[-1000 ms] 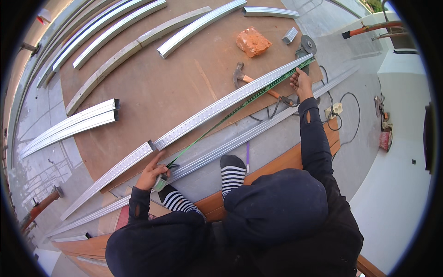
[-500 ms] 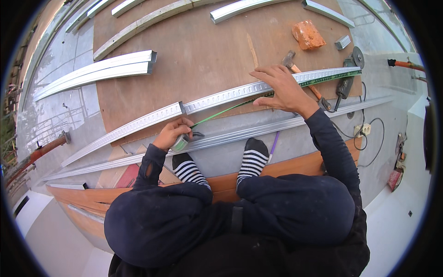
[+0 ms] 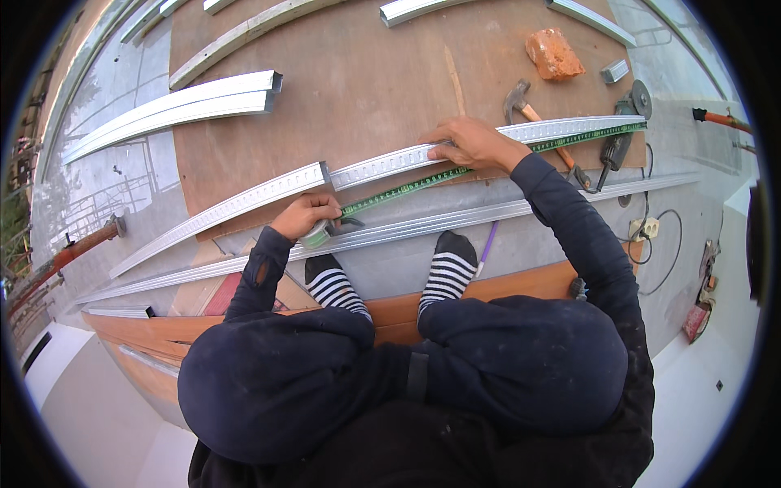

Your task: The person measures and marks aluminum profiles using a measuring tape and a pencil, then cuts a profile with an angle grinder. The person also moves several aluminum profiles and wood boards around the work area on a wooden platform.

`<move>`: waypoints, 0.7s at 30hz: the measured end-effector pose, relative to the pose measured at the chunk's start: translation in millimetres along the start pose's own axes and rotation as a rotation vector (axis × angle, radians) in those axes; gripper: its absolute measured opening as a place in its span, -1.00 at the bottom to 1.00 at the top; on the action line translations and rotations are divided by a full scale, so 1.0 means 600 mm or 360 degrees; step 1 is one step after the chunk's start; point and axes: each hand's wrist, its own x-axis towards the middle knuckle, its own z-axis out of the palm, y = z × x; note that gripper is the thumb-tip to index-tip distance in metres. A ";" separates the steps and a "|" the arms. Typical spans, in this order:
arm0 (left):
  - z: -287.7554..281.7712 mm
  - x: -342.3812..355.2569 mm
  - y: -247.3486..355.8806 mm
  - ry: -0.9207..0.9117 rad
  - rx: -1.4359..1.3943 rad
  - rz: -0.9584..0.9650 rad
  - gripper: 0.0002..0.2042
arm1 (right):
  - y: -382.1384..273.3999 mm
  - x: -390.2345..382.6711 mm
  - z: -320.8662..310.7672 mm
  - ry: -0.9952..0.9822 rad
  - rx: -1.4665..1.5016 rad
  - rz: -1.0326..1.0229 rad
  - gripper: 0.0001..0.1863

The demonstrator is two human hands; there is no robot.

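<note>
Evidently, the floor [image 3: 382, 272] is spreading widest, its grey running out past the left and right edges of the board [image 3: 350, 106]. A broad brown stretch of board is lying between the long right stud [image 3: 382, 168] and the timber [image 3: 236, 39] toward the far side. On the left, paired studs [image 3: 187, 110] are overhanging the board's edge; nearer, the left stud [image 3: 236, 203] is slanting outward over the near corner, its end standing just beside the right stud's. A long rail [image 3: 390, 234] is running between the board and the feet [image 3: 449, 262]. On the right, the grinder [image 3: 618, 146] is lying at the board's edge, the hammer [image 3: 517, 98] is passing beneath the right stud, and the brick [image 3: 555, 55] is sitting well beyond.

The right hand [image 3: 472, 146] is lying over the right stud, its fingers and thumb partly bent; how firmly its grip is closing cannot be told. The left hand [image 3: 305, 215] is grasping the tape case [image 3: 316, 234], fingers curling round it, between the left stud and the rail.

The case is looking pale green, a dark loop hanging beside it. Its green, dark-marked blade [image 3: 399, 191] is stretching to the right stud's far end, hugging the near side there and standing slightly apart near the case.
</note>
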 end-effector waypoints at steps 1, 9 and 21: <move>-0.001 0.001 -0.004 0.0007 0.0002 -0.0012 -0.84 | -0.002 0.001 0.001 -0.0020 0.0017 0.0013 -0.61; 0.012 0.003 -0.032 0.0094 0.0059 0.0020 -0.86 | -0.007 -0.008 0.008 -0.0183 0.0214 0.0041 -0.64; 0.020 0.006 -0.034 0.0271 0.0229 0.0079 -0.86 | -0.007 -0.010 0.012 -0.0212 0.0262 0.0052 -0.66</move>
